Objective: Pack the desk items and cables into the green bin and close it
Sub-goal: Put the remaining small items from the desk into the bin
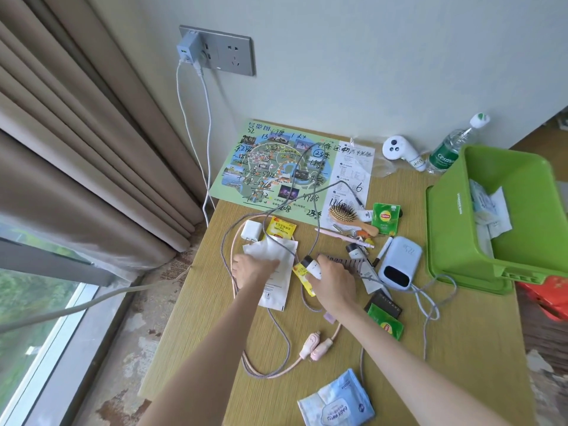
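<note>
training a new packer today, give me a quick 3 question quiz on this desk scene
1. True or false: the green bin already holds some items.
2. Which lies nearest the camera: A) the hairbrush, B) the baby wipes pack, C) the water bottle?
3. What does the left hand rest on?

Key:
1. True: white packets lie inside it.
2. B
3. A white paper packet, while the right hand closes its grip on a small white bottle.
</note>
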### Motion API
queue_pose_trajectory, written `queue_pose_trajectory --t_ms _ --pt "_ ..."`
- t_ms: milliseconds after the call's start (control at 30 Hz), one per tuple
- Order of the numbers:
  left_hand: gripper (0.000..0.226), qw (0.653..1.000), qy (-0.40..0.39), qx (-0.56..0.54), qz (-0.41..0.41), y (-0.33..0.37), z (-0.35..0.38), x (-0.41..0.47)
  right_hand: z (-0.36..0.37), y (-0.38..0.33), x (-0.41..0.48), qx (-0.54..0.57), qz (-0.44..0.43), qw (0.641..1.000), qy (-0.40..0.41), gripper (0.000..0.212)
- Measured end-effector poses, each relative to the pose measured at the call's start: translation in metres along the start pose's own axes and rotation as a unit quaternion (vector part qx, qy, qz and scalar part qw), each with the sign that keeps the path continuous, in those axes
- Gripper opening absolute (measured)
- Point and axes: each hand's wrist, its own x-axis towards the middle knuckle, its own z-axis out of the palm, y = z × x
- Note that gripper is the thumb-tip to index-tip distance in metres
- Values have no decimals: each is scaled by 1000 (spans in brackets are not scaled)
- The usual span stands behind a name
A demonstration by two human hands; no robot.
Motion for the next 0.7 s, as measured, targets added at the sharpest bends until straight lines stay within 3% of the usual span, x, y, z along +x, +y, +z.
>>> queue_pose_trajectory --t_ms 67,133,467,700 --pt "63 1000 -24 -15 8 -2 -1 4 -7 -2 5 29 -5 1000 2 30" --pt "51 999 -31 -20 19 -4 -3 2 -13 -4 12 63 -6 998 11 28" --pt "40 992 -22 -17 122 -15 -24 -7 -22 -4 53 173 11 985 12 21" --pt "32 980 21 28 195 -13 -62 -9 -19 -8 82 134 -7 991 -2 25"
